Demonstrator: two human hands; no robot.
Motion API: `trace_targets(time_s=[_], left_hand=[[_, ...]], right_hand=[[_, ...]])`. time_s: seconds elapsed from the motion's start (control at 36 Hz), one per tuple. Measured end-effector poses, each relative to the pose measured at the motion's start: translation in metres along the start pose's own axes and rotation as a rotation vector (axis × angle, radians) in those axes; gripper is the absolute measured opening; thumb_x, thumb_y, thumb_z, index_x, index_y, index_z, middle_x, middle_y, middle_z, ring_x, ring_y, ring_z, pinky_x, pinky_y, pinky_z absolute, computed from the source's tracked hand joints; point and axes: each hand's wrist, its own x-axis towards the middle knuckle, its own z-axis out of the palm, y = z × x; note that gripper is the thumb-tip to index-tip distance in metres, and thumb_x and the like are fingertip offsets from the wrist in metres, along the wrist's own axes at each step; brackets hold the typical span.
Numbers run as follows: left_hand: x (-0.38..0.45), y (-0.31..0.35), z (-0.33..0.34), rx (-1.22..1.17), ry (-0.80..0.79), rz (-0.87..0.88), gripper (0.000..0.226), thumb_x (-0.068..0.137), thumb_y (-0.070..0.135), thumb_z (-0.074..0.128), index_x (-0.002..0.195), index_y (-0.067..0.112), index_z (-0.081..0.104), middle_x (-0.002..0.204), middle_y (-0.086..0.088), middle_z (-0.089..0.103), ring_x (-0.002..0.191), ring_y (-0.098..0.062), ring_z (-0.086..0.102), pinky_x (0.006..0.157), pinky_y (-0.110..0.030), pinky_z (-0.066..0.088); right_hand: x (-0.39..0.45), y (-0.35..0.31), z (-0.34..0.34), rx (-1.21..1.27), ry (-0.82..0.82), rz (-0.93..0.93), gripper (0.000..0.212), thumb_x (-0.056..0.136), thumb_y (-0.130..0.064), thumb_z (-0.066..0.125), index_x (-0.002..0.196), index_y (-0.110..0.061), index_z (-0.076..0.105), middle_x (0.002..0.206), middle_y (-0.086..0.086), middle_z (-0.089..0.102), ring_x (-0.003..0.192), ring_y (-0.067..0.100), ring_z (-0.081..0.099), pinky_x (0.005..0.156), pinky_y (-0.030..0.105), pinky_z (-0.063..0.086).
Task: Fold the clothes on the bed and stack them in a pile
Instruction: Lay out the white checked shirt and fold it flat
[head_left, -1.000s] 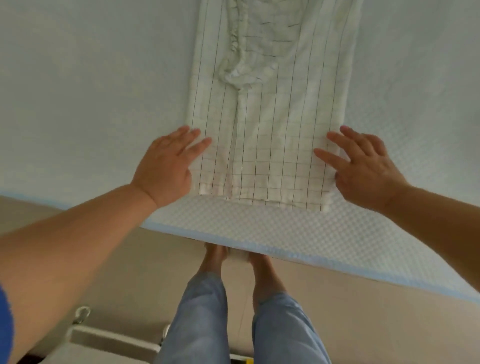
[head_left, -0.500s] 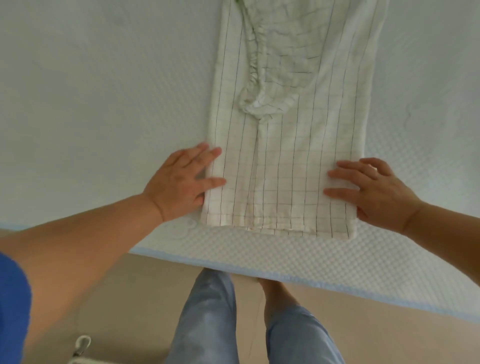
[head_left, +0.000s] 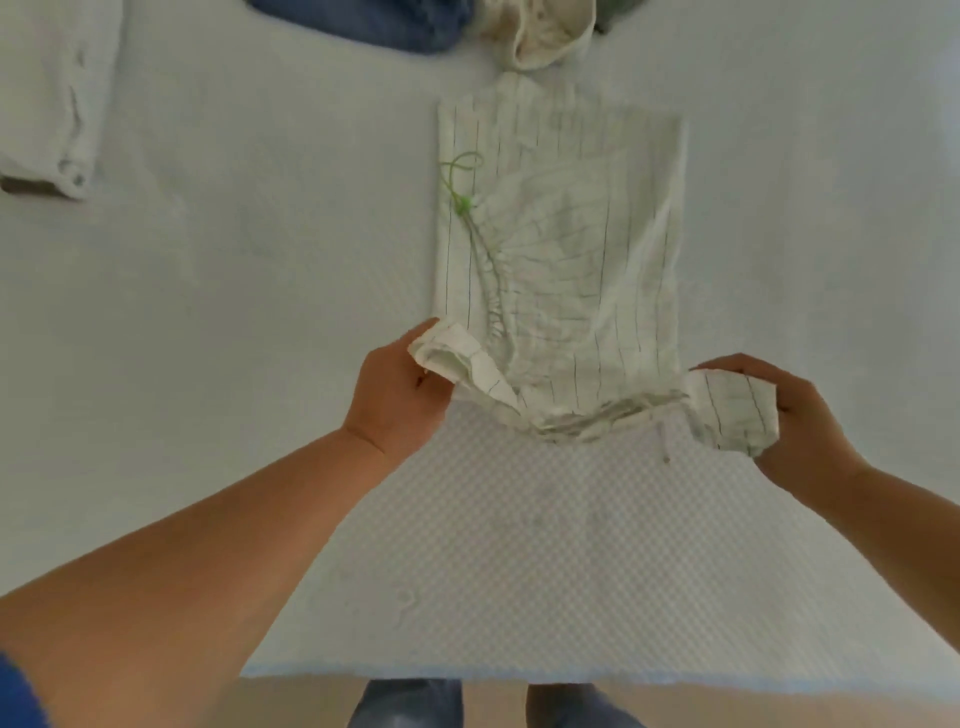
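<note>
A white garment with a thin dark grid (head_left: 566, 260) lies lengthwise on the pale bed (head_left: 234, 312), with a green drawstring on its left side. Its near end is lifted off the bed and carried away from me. My left hand (head_left: 400, 395) grips the near left corner. My right hand (head_left: 789, 415) grips the near right corner, bunched in its fingers. The cloth sags between the two hands.
Folded white cloth (head_left: 52, 93) lies at the far left. A blue garment (head_left: 374, 21) and a cream garment (head_left: 540, 36) lie at the far edge above the grid garment. The bed's light blue front border (head_left: 519, 670) runs near my legs.
Both hands went from lying flat beside the garment's near end to gripping its corners and lifting them away from me. The view tilted up to show more of the bed.
</note>
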Motion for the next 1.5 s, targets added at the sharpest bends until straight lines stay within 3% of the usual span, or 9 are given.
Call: trace_targets(time_s=[0.08,0.22,0.58,0.72,0.83,0.97,1.06,1.28,1.5], left_hand=[[0.041,0.005,0.005,-0.009,0.126,-0.059,0.038,0.092,0.021,0.043,0.055,0.015,0.038,0.053,0.005,0.041,0.048,-0.003,0.037,0.048,-0.014,0.026],[0.117,0.014,0.015,-0.066,0.291,-0.046,0.041,0.097,0.029,0.044,0.061,0.017,0.03,0.057,0.005,0.034,0.051,-0.006,0.03,0.047,-0.019,0.025],[0.244,-0.015,0.034,0.282,0.5,-0.112,0.039,0.099,0.034,0.036,0.061,0.024,0.03,0.061,0.007,0.038,0.054,-0.007,0.034,0.048,-0.024,0.023],[0.248,-0.017,0.028,0.055,0.379,-0.301,0.032,0.086,0.047,0.054,0.064,0.023,0.051,0.064,0.007,0.053,0.058,-0.01,0.051,0.052,-0.026,0.041],[0.263,0.001,0.012,-0.247,0.209,-0.534,0.049,0.071,0.051,0.07,0.102,0.014,0.061,0.095,-0.001,0.066,0.086,-0.022,0.064,0.077,-0.038,0.054],[0.261,0.007,0.011,-0.249,0.285,-0.213,0.005,0.086,0.031,0.062,0.086,0.034,0.066,0.079,0.015,0.07,0.076,-0.004,0.067,0.065,-0.021,0.055],[0.253,0.004,0.013,-0.2,0.386,-0.045,0.018,0.091,0.035,0.055,0.076,0.039,0.063,0.069,0.031,0.064,0.067,0.012,0.061,0.053,-0.004,0.045],[0.279,-0.02,0.031,0.226,0.508,-0.063,0.039,0.096,0.031,0.046,0.058,0.024,0.039,0.056,0.008,0.041,0.053,-0.007,0.036,0.05,-0.02,0.028],[0.273,-0.022,0.033,0.182,0.629,0.004,0.021,0.095,0.035,0.046,0.083,0.021,0.056,0.065,0.015,0.049,0.061,0.001,0.048,0.062,-0.012,0.039]], right_hand=[[0.036,-0.016,-0.006,0.063,0.104,-0.031,0.066,0.085,0.017,0.046,0.076,-0.043,0.071,0.075,-0.02,0.068,0.073,-0.003,0.062,0.066,0.011,0.049],[0.119,-0.018,-0.016,0.185,0.334,0.085,0.002,0.087,-0.031,0.064,0.087,-0.031,0.066,0.094,-0.019,0.068,0.099,0.008,0.061,0.089,0.032,0.046],[0.265,-0.002,-0.021,-0.223,0.424,0.132,0.019,0.092,-0.038,0.048,0.089,-0.021,0.058,0.082,-0.005,0.059,0.08,0.021,0.055,0.069,0.03,0.043],[0.275,0.006,-0.027,-0.249,0.417,0.156,0.025,0.089,-0.042,0.053,0.089,-0.018,0.056,0.077,-0.007,0.055,0.074,0.018,0.054,0.065,0.031,0.043],[0.281,-0.001,-0.034,-0.223,0.407,0.103,0.019,0.088,-0.042,0.054,0.085,-0.024,0.058,0.081,-0.009,0.061,0.072,0.011,0.057,0.057,0.025,0.042],[0.275,-0.003,-0.04,-0.136,0.482,0.009,0.016,0.088,-0.043,0.054,0.075,-0.034,0.058,0.071,-0.02,0.062,0.066,-0.004,0.058,0.055,0.02,0.041],[0.277,-0.002,-0.041,-0.115,0.51,-0.01,0.016,0.087,-0.044,0.054,0.073,-0.036,0.057,0.067,-0.025,0.062,0.062,-0.008,0.058,0.053,0.018,0.041],[0.311,0.01,-0.029,-0.318,0.518,-0.01,0.027,0.091,-0.04,0.048,0.088,-0.014,0.053,0.071,-0.007,0.05,0.063,0.009,0.045,0.052,0.025,0.035],[0.313,0.014,-0.025,-0.239,0.62,-0.071,0.009,0.092,-0.039,0.047,0.099,-0.034,0.049,0.074,-0.02,0.052,0.068,-0.002,0.051,0.058,0.018,0.037]])
